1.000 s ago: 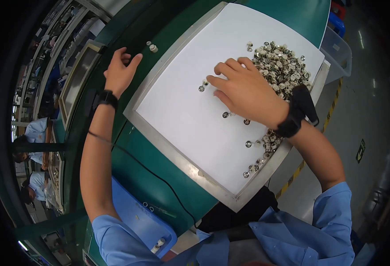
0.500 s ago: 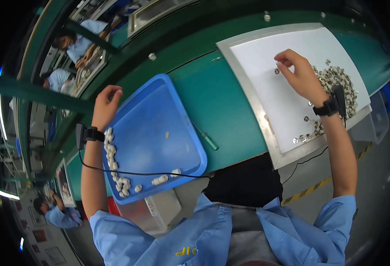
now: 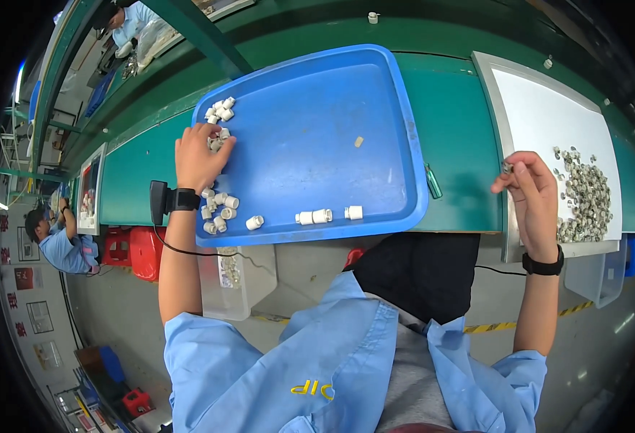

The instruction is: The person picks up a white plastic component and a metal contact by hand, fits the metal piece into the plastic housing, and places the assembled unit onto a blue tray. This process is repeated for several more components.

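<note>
Along the near edge of a green bench [image 3: 458,137], a person in a light blue shirt [image 3: 310,353] works with two bare hands. The left hand [image 3: 198,155] is at the left edge of a blue tray [image 3: 296,123], thumb and fingers curled around some white cylindrical parts [image 3: 223,209]; I can't make out whether its grip has taken one. More of these parts cluster in the tray's far left and near left corners, and a few lie spaced along its near edge. A small tan piece [image 3: 358,142] lies toward the tray's right edge. The right hand [image 3: 535,189] is at the left edge of a metal-framed white panel [image 3: 534,101], its grip pinching a small metallic part [image 3: 507,167] between thumb and fingertips. Near the panel's right edge is a broad heap of small metal and white pieces [image 3: 584,198]. Between tray and panel, just beside the tray's right edge, a slim green tool [image 3: 433,182] lies on the bench. Each wrist wears a black band [image 3: 544,265].
</note>
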A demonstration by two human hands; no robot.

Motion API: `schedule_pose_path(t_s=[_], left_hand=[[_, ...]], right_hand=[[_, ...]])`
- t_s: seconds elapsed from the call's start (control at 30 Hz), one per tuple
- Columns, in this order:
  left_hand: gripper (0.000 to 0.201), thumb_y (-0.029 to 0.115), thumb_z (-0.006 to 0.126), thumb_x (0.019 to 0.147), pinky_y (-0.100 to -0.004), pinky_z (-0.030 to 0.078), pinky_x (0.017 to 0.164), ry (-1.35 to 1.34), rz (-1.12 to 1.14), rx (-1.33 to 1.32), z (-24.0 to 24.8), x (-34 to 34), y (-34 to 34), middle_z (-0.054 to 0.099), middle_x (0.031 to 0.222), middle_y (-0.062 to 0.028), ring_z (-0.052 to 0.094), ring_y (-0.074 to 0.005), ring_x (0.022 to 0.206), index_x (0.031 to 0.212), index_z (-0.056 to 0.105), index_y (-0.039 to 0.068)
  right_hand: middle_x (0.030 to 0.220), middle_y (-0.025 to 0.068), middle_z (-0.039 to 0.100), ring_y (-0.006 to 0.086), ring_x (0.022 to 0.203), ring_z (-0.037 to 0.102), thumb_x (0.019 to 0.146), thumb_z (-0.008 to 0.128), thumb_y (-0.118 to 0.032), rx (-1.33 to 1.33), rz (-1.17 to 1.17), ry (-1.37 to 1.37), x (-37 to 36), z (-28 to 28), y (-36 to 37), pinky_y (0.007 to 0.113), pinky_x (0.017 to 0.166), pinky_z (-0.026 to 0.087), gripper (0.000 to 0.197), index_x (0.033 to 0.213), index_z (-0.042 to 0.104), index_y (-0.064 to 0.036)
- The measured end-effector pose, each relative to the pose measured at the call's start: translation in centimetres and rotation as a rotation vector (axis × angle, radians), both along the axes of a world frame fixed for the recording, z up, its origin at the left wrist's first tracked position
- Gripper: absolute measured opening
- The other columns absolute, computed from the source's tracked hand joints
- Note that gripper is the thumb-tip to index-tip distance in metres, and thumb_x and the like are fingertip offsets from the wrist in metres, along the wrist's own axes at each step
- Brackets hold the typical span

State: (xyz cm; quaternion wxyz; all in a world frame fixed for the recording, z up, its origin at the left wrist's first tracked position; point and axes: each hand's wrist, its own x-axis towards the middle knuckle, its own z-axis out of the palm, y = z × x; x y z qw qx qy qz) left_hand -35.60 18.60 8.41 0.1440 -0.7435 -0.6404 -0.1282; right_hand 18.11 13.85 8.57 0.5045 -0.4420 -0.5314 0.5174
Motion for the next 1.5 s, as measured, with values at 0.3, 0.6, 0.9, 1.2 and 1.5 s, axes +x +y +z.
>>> schedule_pose_path(t_s=[0.3,0.6,0.9,1.2,1.5], left_hand=[[0.033,0.003,0.067,0.081,-0.0442,0.05,0.086,0.024,-0.152,-0.102,-2.0,-2.3,1.5,0.063,0.105,-0.0173,0.062,-0.0369,0.098,0.113,0.068,0.0],[0.032,-0.002,0.057,0.089,-0.0398,0.049,0.091,0.162,-0.261,-0.174,-0.9,-2.2,3.2,0.059,0.112,-0.0165,0.06,-0.0354,0.103,0.121,0.062,0.0],[0.021,0.014,0.055,0.086,-0.0331,0.046,0.074,-1.195,-0.693,-0.576,0.2,19.2,-12.5,0.061,0.09,-0.0169,0.058,-0.022,0.082,0.098,0.057,-0.003],[0.031,0.027,0.054,0.096,-0.0285,0.045,0.074,-2.016,-0.498,-1.042,-4.0,31.9,-17.9,0.061,0.096,-0.0117,0.058,-0.0172,0.083,0.103,0.055,-0.003],[0.025,0.02,0.055,0.099,-0.0251,0.041,0.068,-1.699,-0.696,-0.824,-5.5,31.7,-17.5,0.059,0.093,-0.0086,0.051,-0.0108,0.077,0.103,0.058,-0.004]], right_hand=[[0.097,0.0164,0.071,0.0235,0.079,0.071,0.098,0.061,-0.008,-0.026,0.067,0.21,-2.6,0.2,-4.8,0.035,0.076,0.056,0.021,0.114,0.06,0.0045],[0.102,0.021,0.07,0.0255,0.083,0.072,0.1,0.057,-0.006,-0.044,0.128,0.545,-3.5,-1.5,-9.0,0.036,0.079,0.058,0.021,0.118,0.057,0.0042],[0.105,0.0248,0.07,0.0288,0.094,0.071,0.094,0.059,0.001,0.203,0.056,0.511,-6.9,-4.4,-11.6,0.04,0.084,0.057,0.019,0.113,0.056,0.0035],[0.11,0.0192,0.072,0.0335,0.1,0.07,0.085,0.066,0.005,0.795,-0.328,-0.272,-6.2,-7.5,-14.4,0.039,0.077,0.046,0.028,0.109,0.057,-0.0051],[0.108,0.0123,0.073,0.0288,0.095,0.071,0.085,0.069,-0.005,0.796,-0.45,-0.352,-6.1,-6.5,-15.3,0.036,0.073,0.041,0.015,0.098,0.063,-0.0096]])
